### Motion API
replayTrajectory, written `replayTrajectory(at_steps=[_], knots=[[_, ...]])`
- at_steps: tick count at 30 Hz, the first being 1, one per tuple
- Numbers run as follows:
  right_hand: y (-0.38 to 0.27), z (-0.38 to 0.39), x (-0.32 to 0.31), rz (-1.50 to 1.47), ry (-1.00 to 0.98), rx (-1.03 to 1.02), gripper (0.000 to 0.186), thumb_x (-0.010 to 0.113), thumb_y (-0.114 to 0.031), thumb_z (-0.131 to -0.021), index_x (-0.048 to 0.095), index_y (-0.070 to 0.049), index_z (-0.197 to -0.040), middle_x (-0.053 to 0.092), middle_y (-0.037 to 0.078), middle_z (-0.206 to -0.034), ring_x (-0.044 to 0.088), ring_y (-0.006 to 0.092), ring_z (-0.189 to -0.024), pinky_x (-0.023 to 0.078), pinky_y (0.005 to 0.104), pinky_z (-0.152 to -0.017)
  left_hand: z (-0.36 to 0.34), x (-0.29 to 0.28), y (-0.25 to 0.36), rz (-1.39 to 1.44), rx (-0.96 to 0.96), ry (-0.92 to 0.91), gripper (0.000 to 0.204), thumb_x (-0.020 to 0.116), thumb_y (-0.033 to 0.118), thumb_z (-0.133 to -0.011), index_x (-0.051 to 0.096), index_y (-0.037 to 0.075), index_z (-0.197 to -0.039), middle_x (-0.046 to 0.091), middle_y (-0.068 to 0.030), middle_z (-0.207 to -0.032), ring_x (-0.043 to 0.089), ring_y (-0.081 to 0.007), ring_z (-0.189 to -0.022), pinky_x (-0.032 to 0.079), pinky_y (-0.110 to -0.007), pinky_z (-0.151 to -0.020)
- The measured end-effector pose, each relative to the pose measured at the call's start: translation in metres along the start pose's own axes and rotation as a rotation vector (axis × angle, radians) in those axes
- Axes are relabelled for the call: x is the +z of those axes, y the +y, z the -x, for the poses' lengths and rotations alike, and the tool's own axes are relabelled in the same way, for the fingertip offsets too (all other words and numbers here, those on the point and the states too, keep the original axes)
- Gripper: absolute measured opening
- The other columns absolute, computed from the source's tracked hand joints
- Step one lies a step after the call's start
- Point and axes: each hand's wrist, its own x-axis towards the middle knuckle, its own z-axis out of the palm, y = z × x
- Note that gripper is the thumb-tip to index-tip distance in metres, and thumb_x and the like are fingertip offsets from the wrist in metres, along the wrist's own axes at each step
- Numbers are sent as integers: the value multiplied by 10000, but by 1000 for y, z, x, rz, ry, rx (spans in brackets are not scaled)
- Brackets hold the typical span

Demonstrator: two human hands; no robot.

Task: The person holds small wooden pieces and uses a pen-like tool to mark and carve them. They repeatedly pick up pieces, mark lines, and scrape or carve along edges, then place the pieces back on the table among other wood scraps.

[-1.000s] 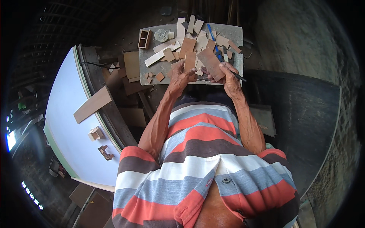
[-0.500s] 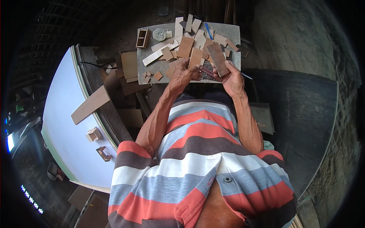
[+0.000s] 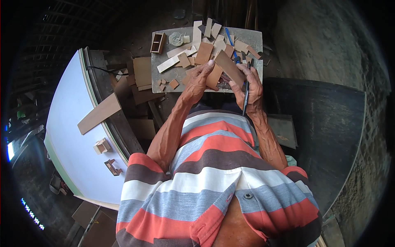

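Observation:
Both my hands are raised over the near edge of a small work table [image 3: 159,72]. My left hand [image 3: 200,79] is closed on a light-brown wooden piece [image 3: 214,77], its thumb up against a second, darker wooden board [image 3: 230,68]. That board stands tilted between my hands, and the fingers of my right hand [image 3: 252,88] grip its right side. A slim dark pen [image 3: 246,96] also sits in my right hand, one end towards my body. Partly hidden beneath the boards is a dark reddish strip [image 3: 224,78]; whether a hand holds it I cannot tell.
Many loose wood offcuts [image 3: 168,64] cover the table, with a blue tool [image 3: 229,38] among them. A small divided wooden box [image 3: 158,43] stands at its far left. To my left is a white panel [image 3: 78,123] carrying a plank [image 3: 99,113] and two small wooden frames [image 3: 101,146].
The darker board has tilted and come closer to the left hand, whose thumb now touches it. The pen has swung from pointing outward right to lying along my right hand.

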Motion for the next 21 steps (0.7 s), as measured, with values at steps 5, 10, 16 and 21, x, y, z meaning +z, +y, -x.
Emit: replayTrajectory(at_steps=[5,10,16,21], knots=[[0,-1,0,78,-52,-26,527,740,-36,-716,580,-12,-1218,584,184,-1108,586,377,-1043,485,432,-902,3,8,7,100,22,38,602,542,557,-944,587,19,-1211,654,-77,-1014,642,-141,-831,553,-286,-619],[-6,0,3,179,-147,-101,607,768,8,-647,584,-40,-1224,562,173,-1142,544,392,-1090,457,441,-937,4,13,7,-202,100,129,399,687,362,-912,652,13,-1100,654,-39,-846,588,-97,-652,503,-241,-553],[-5,10,9,-95,142,313,308,717,-191,-869,628,-4,-1097,623,109,-988,624,153,-849,518,318,-622,-1,3,-3,-102,141,111,338,718,285,-896,661,12,-1087,633,-33,-777,546,-86,-599,472,-235,-540],[9,14,8,-270,35,649,204,698,-215,-879,693,-12,-896,607,-9,-651,541,57,-612,420,221,-549,-1,4,-4,-49,133,145,340,758,272,-858,669,30,-1080,662,-42,-821,573,-81,-633,487,-234,-556]])
